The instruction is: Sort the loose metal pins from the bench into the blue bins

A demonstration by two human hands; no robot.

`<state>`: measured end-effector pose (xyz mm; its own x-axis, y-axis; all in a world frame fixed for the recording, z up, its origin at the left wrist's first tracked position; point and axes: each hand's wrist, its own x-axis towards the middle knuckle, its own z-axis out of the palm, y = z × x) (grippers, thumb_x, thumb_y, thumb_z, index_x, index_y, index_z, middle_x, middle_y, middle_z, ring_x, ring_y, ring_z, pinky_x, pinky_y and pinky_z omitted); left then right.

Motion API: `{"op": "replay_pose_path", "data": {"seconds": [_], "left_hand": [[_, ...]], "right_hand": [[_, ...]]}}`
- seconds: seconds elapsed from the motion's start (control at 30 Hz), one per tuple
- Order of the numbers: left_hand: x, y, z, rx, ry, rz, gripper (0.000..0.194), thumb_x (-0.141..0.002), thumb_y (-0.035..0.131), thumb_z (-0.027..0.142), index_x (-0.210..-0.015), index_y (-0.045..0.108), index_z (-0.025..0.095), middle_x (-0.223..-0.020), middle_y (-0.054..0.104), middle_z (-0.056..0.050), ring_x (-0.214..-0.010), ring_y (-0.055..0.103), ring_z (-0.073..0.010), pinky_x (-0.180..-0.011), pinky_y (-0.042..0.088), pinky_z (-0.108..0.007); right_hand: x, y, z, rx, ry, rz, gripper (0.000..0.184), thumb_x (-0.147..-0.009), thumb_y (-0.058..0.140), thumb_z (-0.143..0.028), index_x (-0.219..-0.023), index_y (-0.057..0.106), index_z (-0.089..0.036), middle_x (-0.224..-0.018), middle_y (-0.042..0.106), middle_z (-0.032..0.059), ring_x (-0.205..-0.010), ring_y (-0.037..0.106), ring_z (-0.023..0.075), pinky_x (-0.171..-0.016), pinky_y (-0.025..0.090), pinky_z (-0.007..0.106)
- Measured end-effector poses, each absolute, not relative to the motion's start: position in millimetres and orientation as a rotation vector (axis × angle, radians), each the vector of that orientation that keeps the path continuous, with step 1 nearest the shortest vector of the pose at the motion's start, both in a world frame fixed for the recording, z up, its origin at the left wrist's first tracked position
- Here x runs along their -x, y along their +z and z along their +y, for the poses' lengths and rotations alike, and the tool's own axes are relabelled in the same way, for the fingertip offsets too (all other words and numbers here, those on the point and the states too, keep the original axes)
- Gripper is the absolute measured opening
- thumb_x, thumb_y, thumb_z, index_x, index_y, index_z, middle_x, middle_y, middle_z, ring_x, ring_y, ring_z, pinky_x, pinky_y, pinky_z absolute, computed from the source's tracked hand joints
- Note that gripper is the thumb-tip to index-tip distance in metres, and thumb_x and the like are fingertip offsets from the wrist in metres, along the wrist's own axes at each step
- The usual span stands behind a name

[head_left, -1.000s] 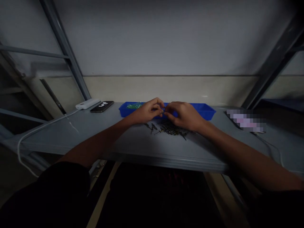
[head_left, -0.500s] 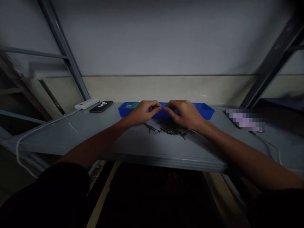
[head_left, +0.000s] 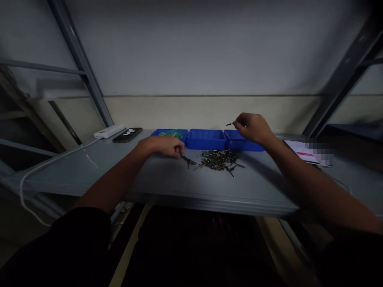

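Note:
My right hand [head_left: 253, 126] is raised over the right-hand blue bin [head_left: 254, 147]. Its thumb and fingertips pinch a thin, dark, screw-like metal piece [head_left: 229, 124], which points out to the left. My left hand [head_left: 167, 146] is low, in front of the left-hand blue bin [head_left: 156, 132], with its fingers curled together at the end of a small group of similar metal pieces [head_left: 188, 161]. Whatever those fingers hold is hidden. A larger pile of the same thin pieces [head_left: 220, 160] lies on the table between my hands.
The middle blue bin [head_left: 206, 140] stands between the other two. Green plastic [head_left: 173, 133] shows in the left one. On the grey table [head_left: 179, 183] are a phone with white earbuds [head_left: 128, 134], a white cabled device [head_left: 109, 131] and a partly blurred flat item [head_left: 303, 152]. Metal posts rise both sides.
My hands were together in front of the bins and have parted. The right one moved up and right with the metal piece; the left moved down and left to the small group.

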<state>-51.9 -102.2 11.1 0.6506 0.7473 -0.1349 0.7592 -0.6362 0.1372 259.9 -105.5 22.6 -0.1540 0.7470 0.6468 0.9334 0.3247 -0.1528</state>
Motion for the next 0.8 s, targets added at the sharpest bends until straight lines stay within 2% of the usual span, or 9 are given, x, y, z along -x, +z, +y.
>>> {"op": "replay_pose_path", "data": {"seconds": [0.17,0.33,0.53,0.7,0.8], "left_hand": [[52,9,-102,-2.636,-0.156,1.279,0.012,-0.068,0.057,0.024,-0.078,0.062,0.021,-0.076,0.063,0.001,-0.064,0.053,-0.0115,-0.056,0.034,-0.020],[50,10,-105,-2.628,-0.167,1.246,0.016,-0.069,0.058,0.024,-0.083,0.062,0.020,-0.079,0.063,0.000,-0.067,0.053,-0.0118,-0.059,0.036,-0.020],[52,13,-104,-2.679,-0.219,1.171,0.013,-0.072,0.053,0.021,-0.080,0.063,0.020,-0.074,0.062,0.001,-0.063,0.053,-0.0106,-0.055,0.034,-0.018],[47,20,-111,-2.767,0.146,1.163,0.015,-0.077,0.047,0.024,-0.082,0.060,0.019,-0.079,0.062,-0.001,-0.065,0.052,-0.0116,-0.059,0.034,-0.022],[36,17,-118,-2.797,0.333,1.188,0.015,-0.077,0.046,0.023,-0.082,0.059,0.019,-0.075,0.062,-0.001,-0.062,0.051,-0.0117,-0.058,0.032,-0.024]], "right_hand": [[-269,22,-99,1.573,-0.380,-1.930,0.026,-0.076,0.051,-0.035,-0.087,0.067,-0.017,-0.084,0.069,0.0094,-0.074,0.061,0.0222,-0.063,0.042,0.031],[-269,20,-96,1.612,-0.390,-1.962,0.026,-0.074,0.050,-0.032,-0.087,0.068,-0.018,-0.086,0.070,0.0085,-0.076,0.062,0.0225,-0.063,0.042,0.031],[-275,17,-90,1.644,-0.397,-1.987,0.028,-0.075,0.047,-0.028,-0.087,0.070,-0.018,-0.087,0.070,0.0096,-0.079,0.063,0.0233,-0.065,0.043,0.031],[-269,20,-95,1.578,-0.388,-2.029,0.030,-0.079,0.045,-0.031,-0.088,0.070,-0.017,-0.089,0.070,0.0110,-0.081,0.062,0.0231,-0.068,0.044,0.032],[-249,18,-110,1.435,-0.337,-2.106,0.029,-0.081,0.045,-0.031,-0.089,0.069,-0.016,-0.089,0.069,0.0097,-0.078,0.061,0.0211,-0.069,0.043,0.032]]}}
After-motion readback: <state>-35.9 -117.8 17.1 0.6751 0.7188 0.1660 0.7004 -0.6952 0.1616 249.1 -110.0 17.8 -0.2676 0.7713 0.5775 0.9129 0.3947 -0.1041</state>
